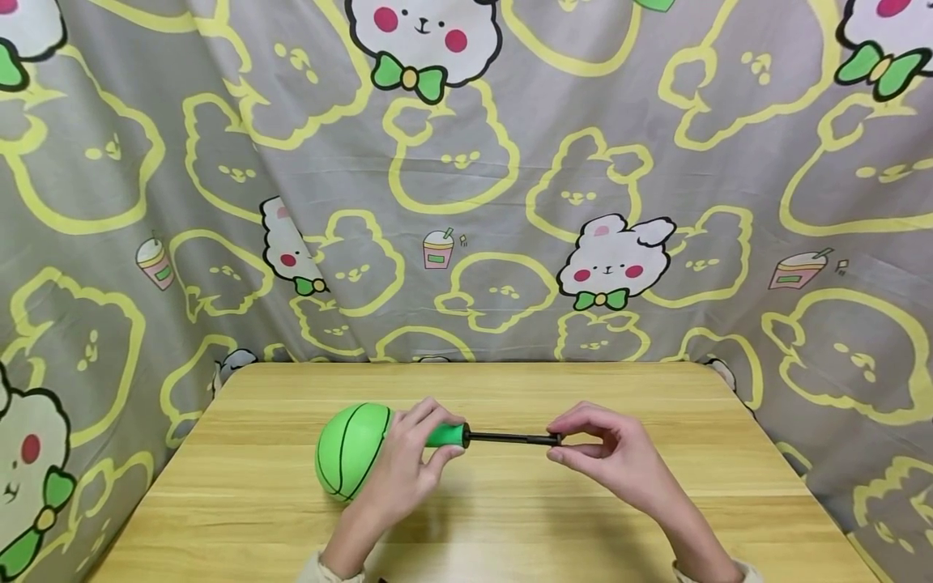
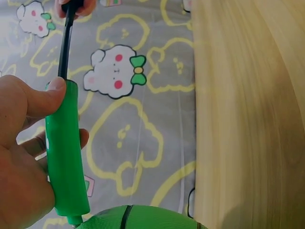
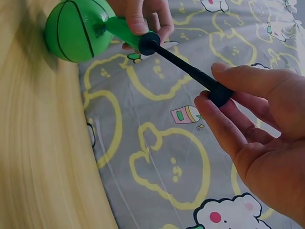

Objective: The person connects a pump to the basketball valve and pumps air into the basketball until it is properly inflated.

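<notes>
A green ball with black lines (image 1: 350,453) sits on the left part of the table, joined to the nozzle end of a green hand pump (image 2: 66,152). My left hand (image 1: 408,461) grips the pump's green barrel, thumb along its side near the black collar. From that collar a thin black rod (image 1: 510,438) extends out to the right. At its far end, my right hand (image 1: 612,453) pinches the black end knob (image 3: 219,94) between thumb and fingers. In the left wrist view only the top of the ball shows.
The wooden table (image 1: 656,502) spreads below both hands. Behind it and along both sides hangs a grey curtain (image 1: 474,283) printed with yellow outlines and white cartoon animals.
</notes>
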### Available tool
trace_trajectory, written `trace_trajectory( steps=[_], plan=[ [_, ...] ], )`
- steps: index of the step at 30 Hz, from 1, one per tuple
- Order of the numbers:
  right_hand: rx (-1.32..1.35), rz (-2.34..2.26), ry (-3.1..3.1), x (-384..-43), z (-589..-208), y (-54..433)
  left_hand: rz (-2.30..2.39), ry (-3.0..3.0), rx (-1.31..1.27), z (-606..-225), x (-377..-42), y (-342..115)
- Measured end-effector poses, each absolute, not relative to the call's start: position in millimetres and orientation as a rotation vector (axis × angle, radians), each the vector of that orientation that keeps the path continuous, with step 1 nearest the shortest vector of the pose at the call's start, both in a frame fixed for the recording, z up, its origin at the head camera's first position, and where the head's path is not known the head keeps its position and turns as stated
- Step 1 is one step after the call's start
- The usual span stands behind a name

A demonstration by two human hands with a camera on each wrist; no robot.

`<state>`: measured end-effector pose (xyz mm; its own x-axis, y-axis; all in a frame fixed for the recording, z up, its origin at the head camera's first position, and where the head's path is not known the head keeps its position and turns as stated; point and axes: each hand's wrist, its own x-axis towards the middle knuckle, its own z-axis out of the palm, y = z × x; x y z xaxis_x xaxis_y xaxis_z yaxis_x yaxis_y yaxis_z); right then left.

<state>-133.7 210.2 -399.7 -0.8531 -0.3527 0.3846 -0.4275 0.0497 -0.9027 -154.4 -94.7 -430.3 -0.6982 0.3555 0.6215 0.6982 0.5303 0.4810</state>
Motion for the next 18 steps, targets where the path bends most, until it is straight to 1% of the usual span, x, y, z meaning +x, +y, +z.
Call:
trace_trajectory(
  steps=[10,18],
  plan=[
    [0.850,1.925,-2.219,-134.7,-400.4,213.3,-1.017,-2.302,-0.867,-431.5,-152.6,-91.0],
    [0.813,1.906,-2.198,-134.7,-402.6,210.2,-0.983,-2.274,-0.860,-431.8,-150.2,-87.5]
  ],
)
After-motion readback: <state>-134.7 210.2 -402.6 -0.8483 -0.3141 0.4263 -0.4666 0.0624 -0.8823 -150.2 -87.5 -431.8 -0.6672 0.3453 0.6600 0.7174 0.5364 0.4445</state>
